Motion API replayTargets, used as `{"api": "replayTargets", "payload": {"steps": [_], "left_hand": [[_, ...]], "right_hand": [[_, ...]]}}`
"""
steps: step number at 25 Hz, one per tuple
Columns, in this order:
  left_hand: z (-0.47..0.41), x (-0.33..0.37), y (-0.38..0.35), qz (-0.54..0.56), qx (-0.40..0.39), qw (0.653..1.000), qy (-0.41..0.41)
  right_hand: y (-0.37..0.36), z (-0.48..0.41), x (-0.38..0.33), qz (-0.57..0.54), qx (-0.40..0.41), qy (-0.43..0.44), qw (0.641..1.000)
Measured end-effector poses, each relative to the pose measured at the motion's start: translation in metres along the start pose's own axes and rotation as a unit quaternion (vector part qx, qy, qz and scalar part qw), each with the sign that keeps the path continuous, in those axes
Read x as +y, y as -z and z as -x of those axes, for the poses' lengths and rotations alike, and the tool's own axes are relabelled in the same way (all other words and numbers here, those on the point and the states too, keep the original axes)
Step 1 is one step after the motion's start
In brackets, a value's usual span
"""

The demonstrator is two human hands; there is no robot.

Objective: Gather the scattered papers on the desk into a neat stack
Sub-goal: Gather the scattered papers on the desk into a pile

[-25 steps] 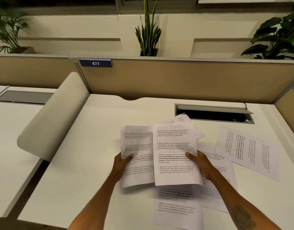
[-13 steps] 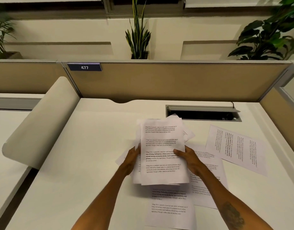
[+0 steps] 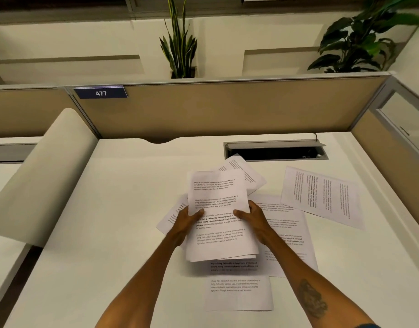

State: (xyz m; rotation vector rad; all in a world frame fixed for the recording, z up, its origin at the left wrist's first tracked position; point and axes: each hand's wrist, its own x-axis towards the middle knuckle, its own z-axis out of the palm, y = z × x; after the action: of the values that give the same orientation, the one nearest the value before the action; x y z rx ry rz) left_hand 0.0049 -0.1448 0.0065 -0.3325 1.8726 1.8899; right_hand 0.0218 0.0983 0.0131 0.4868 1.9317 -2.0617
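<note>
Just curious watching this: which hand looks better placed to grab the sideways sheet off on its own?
Probably the right hand. The lone sheet lies on its side of the desk, while the left hand holds the bundle opposite.

White counter [image 3: 114, 209], beige partitions along back and right edges. Open cable tray slot [image 3: 276, 152] near back edge, right of centre. Lying flat on it: rotated printed sheet [image 3: 322, 197] toward right edge, apart from the rest; large sheet [image 3: 289, 233] right of centre; one sheet [image 3: 239, 292] near front edge; angled sheet [image 3: 173, 217] at centre-left; another sheet [image 3: 246, 172] just in front of the slot. All text side up, several overlapping.
</note>
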Motion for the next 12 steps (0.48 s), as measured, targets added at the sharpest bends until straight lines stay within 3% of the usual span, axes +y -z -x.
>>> {"api": "replayTargets", "payload": {"steps": [4, 8, 12], "left_hand": [[0.001, -0.002, 0.007, -0.007, 0.002, 1.0, -0.025], [0.004, -0.005, 0.028, -0.013, 0.021, 0.998, -0.054], [0.004, -0.013, 0.042, -0.019, 0.036, 0.998, -0.053]], "right_hand": [[0.011, 0.006, 0.008, 0.11, 0.04, -0.046, 0.992], [0.027, 0.013, 0.032, 0.395, 0.142, -0.093, 0.903], [0.018, 0.026, 0.045, 0.449, 0.139, -0.174, 0.865]]}}
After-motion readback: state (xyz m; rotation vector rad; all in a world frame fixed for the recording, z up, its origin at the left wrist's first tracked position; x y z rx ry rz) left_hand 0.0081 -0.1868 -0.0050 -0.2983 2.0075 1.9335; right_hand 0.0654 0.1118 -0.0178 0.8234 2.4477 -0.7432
